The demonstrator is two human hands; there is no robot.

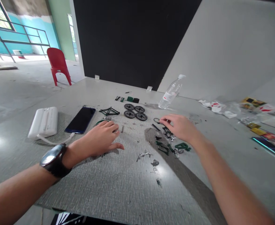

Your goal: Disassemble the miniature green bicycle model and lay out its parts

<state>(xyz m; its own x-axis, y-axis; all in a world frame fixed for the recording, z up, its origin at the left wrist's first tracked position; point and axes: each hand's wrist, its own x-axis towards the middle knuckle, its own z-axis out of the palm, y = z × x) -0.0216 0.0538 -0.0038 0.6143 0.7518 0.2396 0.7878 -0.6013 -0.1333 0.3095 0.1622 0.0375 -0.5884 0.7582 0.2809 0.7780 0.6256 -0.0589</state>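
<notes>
My right hand (178,126) is over the right side of the table, thumb and forefinger pinched at the edge of a thin black ring (156,120). Just below its fingers lies a loose pile of small black, green and silver parts, a green part (183,146) among them. My left hand (102,137) rests on the table, fingers bent, thumb stretched apart. Nothing shows in its grasp, though the palm is hidden. Beyond it stands a small dark toy bicycle frame (109,111). Several black spoked wheels (129,114) lie together between my hands.
A dark phone (80,120) and a white power bank (43,122) with a cable lie left. Behind the parts, a clear plastic bottle (171,93) stands near the black panel (128,40). Wrappers (221,109) and another phone (269,149) lie right. Silver bits (144,155) are near the front.
</notes>
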